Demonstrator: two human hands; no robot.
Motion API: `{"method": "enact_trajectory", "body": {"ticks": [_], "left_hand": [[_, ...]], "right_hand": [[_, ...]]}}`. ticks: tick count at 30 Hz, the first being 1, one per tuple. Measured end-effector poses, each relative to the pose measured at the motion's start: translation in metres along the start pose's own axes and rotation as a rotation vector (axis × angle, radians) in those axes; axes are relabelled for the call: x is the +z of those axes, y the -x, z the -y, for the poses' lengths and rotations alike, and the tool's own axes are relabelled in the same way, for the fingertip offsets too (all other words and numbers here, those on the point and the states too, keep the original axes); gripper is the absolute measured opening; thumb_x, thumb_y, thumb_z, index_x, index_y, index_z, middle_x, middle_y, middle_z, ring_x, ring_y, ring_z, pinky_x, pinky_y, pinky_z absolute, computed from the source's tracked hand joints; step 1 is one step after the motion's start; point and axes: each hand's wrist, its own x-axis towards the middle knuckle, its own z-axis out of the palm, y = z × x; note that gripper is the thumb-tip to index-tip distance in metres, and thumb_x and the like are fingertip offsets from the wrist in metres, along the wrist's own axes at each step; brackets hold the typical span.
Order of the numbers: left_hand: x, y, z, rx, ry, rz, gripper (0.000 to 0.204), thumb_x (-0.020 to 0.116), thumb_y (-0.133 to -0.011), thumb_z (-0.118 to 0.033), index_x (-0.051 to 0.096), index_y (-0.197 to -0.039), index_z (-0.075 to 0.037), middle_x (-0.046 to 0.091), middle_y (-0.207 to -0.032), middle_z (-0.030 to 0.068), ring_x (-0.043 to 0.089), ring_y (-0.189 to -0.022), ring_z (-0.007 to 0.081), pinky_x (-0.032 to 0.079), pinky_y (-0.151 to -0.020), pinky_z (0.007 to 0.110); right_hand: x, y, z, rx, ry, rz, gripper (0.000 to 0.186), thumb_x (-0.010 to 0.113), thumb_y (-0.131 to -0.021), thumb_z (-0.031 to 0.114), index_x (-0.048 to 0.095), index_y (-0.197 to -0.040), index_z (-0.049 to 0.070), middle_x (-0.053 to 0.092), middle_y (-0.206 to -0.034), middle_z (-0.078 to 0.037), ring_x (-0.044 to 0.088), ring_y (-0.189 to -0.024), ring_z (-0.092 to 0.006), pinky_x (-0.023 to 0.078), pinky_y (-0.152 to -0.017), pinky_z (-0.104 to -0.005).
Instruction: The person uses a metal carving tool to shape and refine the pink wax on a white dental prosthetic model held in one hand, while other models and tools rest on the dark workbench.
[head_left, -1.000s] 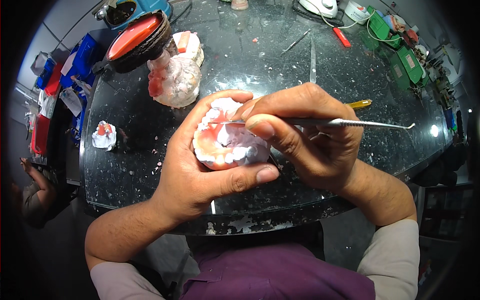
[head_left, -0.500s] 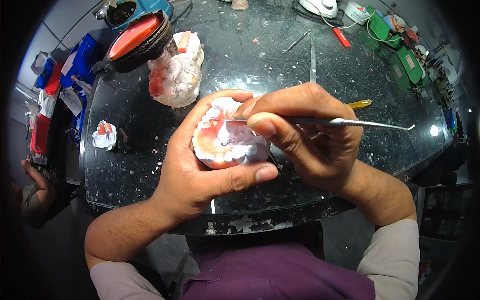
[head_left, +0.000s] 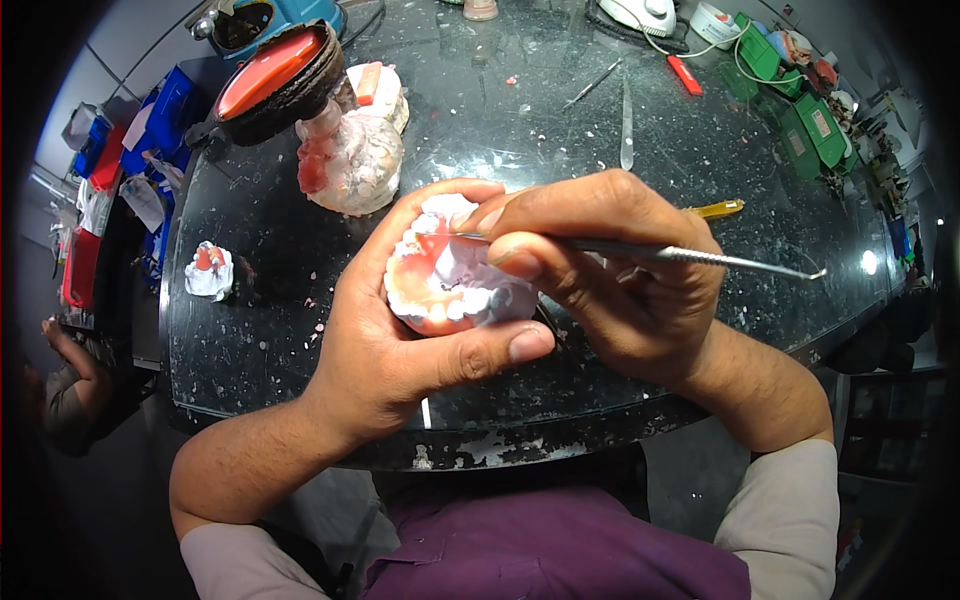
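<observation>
My left hand (head_left: pixel 390 355) cups a white plaster dental cast (head_left: pixel 470 295) with pink wax over its palate and tooth rows, thumb along the near side. My right hand (head_left: pixel 625 280) grips a thin metal carving instrument (head_left: pixel 718 260) like a pen. Its working tip lies on the pink wax at the cast's upper left. The other, hooked end sticks out to the right. Behind my right hand the end of a yellow-handled tool (head_left: pixel 720 208) shows on the bench.
On the black bench (head_left: pixel 230 370) stand a wax dish (head_left: pixel 270 72) on a plaster-caked stand (head_left: pixel 350 165), a small cast (head_left: pixel 208 272), a spatula (head_left: pixel 625 130), a red-handled tool (head_left: pixel 683 73) and green bins (head_left: pixel 820 130). Blue bins (head_left: pixel 150 120) line the left. Another person's arm (head_left: pixel 80 365) shows lower left.
The instrument has tilted in my right hand: its hooked right end sits lower, and its tip slightly higher on the wax. My right fingers have shifted slightly. My left hand holds almost still.
</observation>
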Motion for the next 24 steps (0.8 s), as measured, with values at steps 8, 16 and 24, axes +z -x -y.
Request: {"method": "enact_trajectory", "body": {"ticks": [8, 16, 24], "left_hand": [[-0.001, 0.000, 0.001, 0.045, 0.018, 0.002, 0.090, 0.085, -0.069, -0.021, 0.037, -0.141, 0.003, 0.053, -0.128, 0.0096, 0.052, -0.122, 0.0185, 0.038, -0.107, 0.034], [0.002, 0.001, 0.000, 0.026, 0.047, -0.005, 0.087, 0.083, -0.068, -0.008, 0.037, -0.141, 0.000, 0.054, -0.127, 0.0084, 0.053, -0.120, 0.0171, 0.040, -0.106, 0.033], [0.003, 0.000, 0.001, 0.046, 0.042, -0.011, 0.086, 0.083, -0.069, -0.008, 0.037, -0.141, -0.001, 0.055, -0.126, 0.0085, 0.054, -0.119, 0.0169, 0.041, -0.106, 0.033]], "right_hand": [[0.003, 0.001, -0.006, -0.022, -0.087, -0.018, 0.014, 0.063, -0.096, 0.005, 0.061, -0.106, -0.006, 0.068, -0.098, -0.016, 0.070, -0.099, -0.0291, 0.056, -0.085, -0.0366], [0.000, 0.000, -0.003, -0.059, -0.007, 0.056, 0.014, 0.063, -0.095, 0.003, 0.061, -0.105, -0.005, 0.069, -0.097, -0.016, 0.072, -0.095, -0.0290, 0.056, -0.083, -0.0363], [-0.001, -0.001, -0.002, -0.068, -0.005, 0.044, 0.015, 0.065, -0.094, 0.005, 0.062, -0.105, -0.005, 0.070, -0.097, -0.016, 0.072, -0.094, -0.0283, 0.056, -0.082, -0.0352]]}}
